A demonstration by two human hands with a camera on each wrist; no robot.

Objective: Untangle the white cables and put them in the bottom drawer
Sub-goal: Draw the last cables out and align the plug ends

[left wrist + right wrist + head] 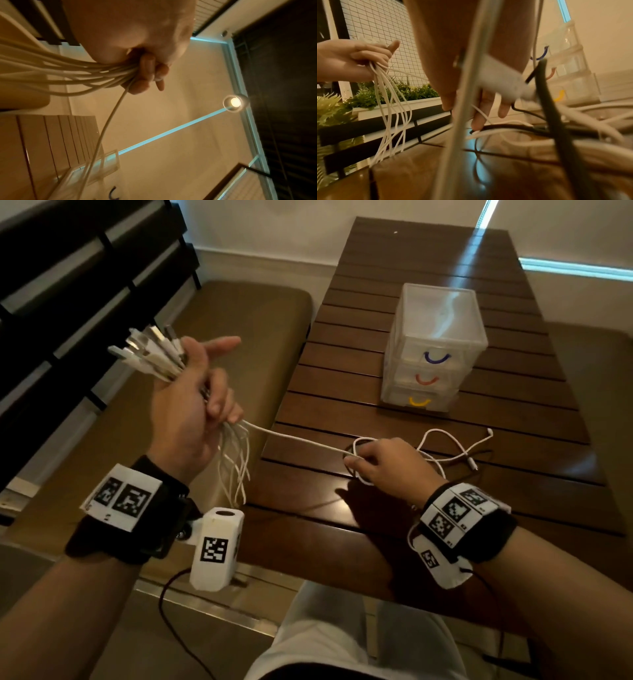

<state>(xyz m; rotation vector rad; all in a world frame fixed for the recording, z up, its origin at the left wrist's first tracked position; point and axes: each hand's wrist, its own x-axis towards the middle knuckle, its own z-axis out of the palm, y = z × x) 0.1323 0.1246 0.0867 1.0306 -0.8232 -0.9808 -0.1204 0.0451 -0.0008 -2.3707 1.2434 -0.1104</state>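
Observation:
My left hand is raised over the bench and grips a bundle of white cables, plugs sticking up and loose strands hanging below. In the left wrist view its curled fingers close round the bundle. One white cable runs taut from that hand to my right hand, which pinches it low over the table; the rest of the cable lies looped beyond, with a dark cable among it. The clear three-drawer unit stands behind, its bottom drawer with a yellow handle closed.
The slatted wooden table stretches ahead, with a cushioned bench to its left and another on the right. Black slats back the left bench. In the right wrist view a planter with green plants sits behind them.

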